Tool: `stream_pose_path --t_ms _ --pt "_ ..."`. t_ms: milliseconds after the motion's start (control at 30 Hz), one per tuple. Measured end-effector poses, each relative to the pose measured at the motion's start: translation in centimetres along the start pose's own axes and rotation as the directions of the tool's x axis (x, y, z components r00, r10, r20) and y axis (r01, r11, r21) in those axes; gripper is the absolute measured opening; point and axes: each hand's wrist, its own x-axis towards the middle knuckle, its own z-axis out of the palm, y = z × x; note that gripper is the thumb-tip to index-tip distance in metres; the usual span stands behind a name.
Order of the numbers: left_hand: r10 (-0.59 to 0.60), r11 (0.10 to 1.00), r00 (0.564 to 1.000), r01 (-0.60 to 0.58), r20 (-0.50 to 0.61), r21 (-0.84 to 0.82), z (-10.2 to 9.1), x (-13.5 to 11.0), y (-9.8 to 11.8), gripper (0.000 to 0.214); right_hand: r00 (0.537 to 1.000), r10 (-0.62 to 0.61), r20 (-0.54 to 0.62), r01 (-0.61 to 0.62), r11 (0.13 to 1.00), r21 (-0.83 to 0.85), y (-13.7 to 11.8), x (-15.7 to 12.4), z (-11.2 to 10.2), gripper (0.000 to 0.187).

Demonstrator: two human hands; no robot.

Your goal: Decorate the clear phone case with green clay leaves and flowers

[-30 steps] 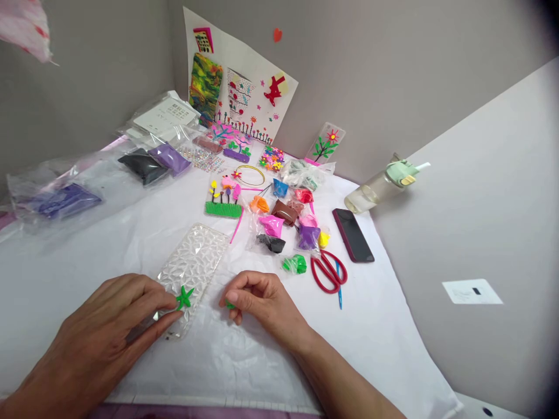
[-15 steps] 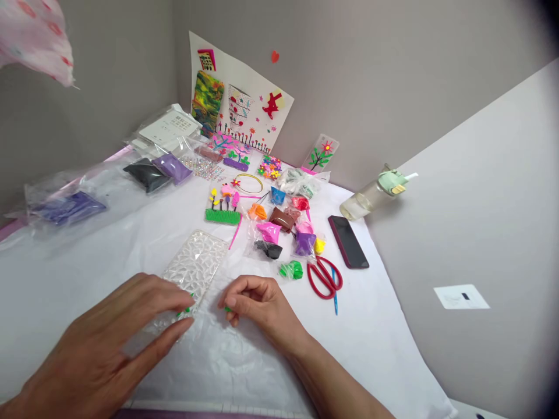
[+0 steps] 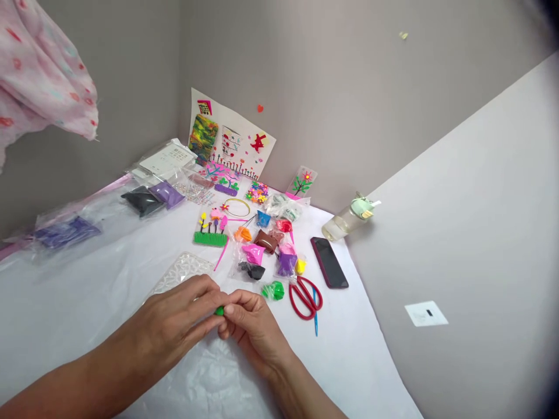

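A small lump of green modelling clay (image 3: 219,311) sits between the fingertips of both hands. My left hand (image 3: 181,311) pinches it from the left with thumb and fingers. My right hand (image 3: 251,323) grips it from the other side, thumb against index finger. Partly covered by my left hand, a clear phone case (image 3: 183,269) with a white web-like pattern lies on the table. Beyond my right hand rests an opened packet of green clay (image 3: 273,290).
Right of the packets (image 3: 266,241) of coloured clay are red-handled scissors (image 3: 305,298), a blue tool (image 3: 315,326), a phone (image 3: 329,263) and a bottle (image 3: 345,221). Decorated clay pieces (image 3: 211,233) stand farther back. Bagged clay (image 3: 142,201) lies at left; pink cloth (image 3: 48,81) hangs above.
My left hand has moved right from over the phone case to meet my right hand at the green clay. The camera view has tilted up and shifted right.
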Motion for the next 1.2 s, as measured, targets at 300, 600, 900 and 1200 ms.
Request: stream_pose_path --t_ms 300,600,900,1200 --pt "-0.264 0.935 0.963 0.239 -0.064 -0.263 -3.4 4.6 -0.2 0.017 0.928 -0.366 0.064 0.346 0.79 -0.506 -2.9 -2.0 0.4 0.026" --pt "-0.379 0.818 0.875 0.164 -0.302 -0.551 -6.6 12.4 -2.2 0.021 0.815 -0.576 -0.057 0.218 0.397 -0.892 -8.0 -3.7 -4.6 0.026" --pt "-0.284 0.634 0.921 0.388 0.266 -0.669 -3.1 11.2 -2.3 0.015 0.902 -0.432 -0.018 0.022 0.088 -0.996 -5.5 -3.1 -6.4 0.04" --pt "0.021 0.879 0.96 0.115 0.278 -0.462 0.4 8.0 -2.4 0.019 0.893 -0.45 -0.021 0.191 0.419 -0.888 -6.7 -2.3 -2.2 0.025"
